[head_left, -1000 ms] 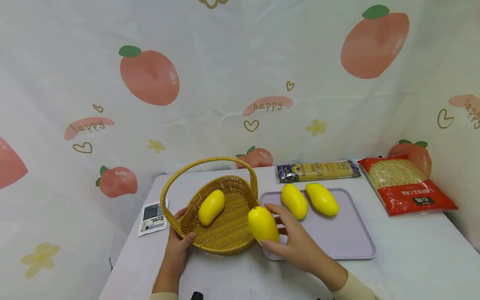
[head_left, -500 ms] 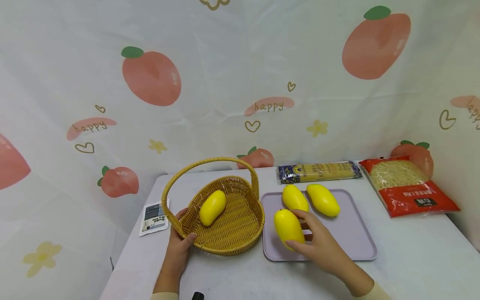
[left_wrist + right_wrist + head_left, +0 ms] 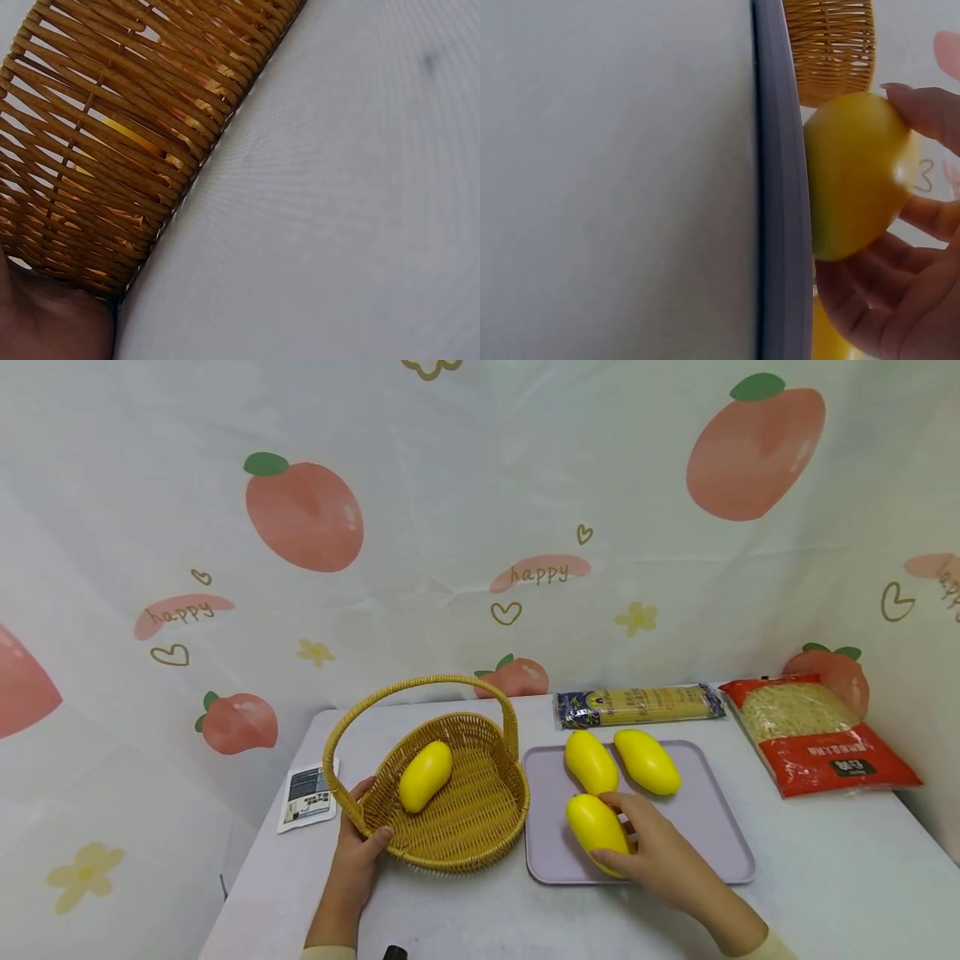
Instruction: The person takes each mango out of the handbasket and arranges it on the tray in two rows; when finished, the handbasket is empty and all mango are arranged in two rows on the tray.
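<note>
My left hand [image 3: 356, 858] grips the left side of a woven wicker basket [image 3: 476, 814], its thumb over the rim. A yellow mango [image 3: 425, 777] lies inside, toward the basket's left wall. My right hand [image 3: 660, 853] holds another mango [image 3: 595, 828] low over the front of a light purple tray [image 3: 701, 839], thumb on the near side and fingers round the far side. Farther back on the tray lie two more mangoes, a left one [image 3: 590, 760] and a right one [image 3: 647, 762]. In the right wrist view the held mango [image 3: 859, 176] sits right at the tray's rim [image 3: 784, 180].
Behind the tray lies a pack of noodles [image 3: 640, 705]. A red bag [image 3: 821, 735] with pale contents is at the right, and a small white packet [image 3: 309, 796] lies left of the basket. The basket's tall handle [image 3: 420, 680] arches over it. A printed cloth [image 3: 427, 568] hangs behind.
My right hand has carried the mango from beside the basket's right rim rightward and down onto the front part of the tray. My left hand and the basket have stayed in place.
</note>
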`<act>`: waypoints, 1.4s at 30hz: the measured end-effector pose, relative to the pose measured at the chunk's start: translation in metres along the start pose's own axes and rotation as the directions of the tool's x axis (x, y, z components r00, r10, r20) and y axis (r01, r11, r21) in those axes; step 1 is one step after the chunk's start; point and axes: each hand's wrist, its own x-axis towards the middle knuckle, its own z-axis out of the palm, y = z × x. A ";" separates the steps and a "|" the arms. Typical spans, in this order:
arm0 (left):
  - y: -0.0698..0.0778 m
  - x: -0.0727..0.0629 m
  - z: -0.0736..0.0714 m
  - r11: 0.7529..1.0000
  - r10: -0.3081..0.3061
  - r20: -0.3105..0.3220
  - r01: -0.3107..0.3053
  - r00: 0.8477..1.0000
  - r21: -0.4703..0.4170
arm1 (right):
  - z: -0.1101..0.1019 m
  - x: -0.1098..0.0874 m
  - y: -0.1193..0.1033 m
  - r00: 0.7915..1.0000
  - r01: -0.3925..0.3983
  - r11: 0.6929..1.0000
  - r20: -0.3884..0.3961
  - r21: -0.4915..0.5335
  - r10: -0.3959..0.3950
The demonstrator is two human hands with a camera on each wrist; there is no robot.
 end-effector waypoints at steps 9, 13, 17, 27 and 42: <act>0.002 -0.001 0.001 1.000 -0.001 0.000 0.001 1.000 0.015 | 0.001 -0.003 0.001 0.999 -0.037 0.986 -0.009 -0.160 0.036; 0.002 -0.001 0.001 1.000 0.001 0.001 -0.001 1.000 0.015 | -0.005 -0.005 0.000 0.998 -0.056 0.984 0.019 -0.171 0.061; 0.001 0.000 0.002 1.000 0.003 0.003 -0.003 1.000 0.023 | -0.012 -0.007 -0.001 0.994 -0.085 0.985 0.053 -0.152 0.094; 0.003 -0.001 0.002 1.000 0.002 -0.009 -0.002 1.000 0.021 | -0.015 -0.004 0.001 0.994 -0.079 0.993 0.066 -0.089 0.085; 0.004 -0.001 0.003 1.000 -0.005 -0.011 0.005 1.000 0.024 | -0.020 -0.003 0.002 0.992 -0.109 0.992 0.061 -0.060 0.112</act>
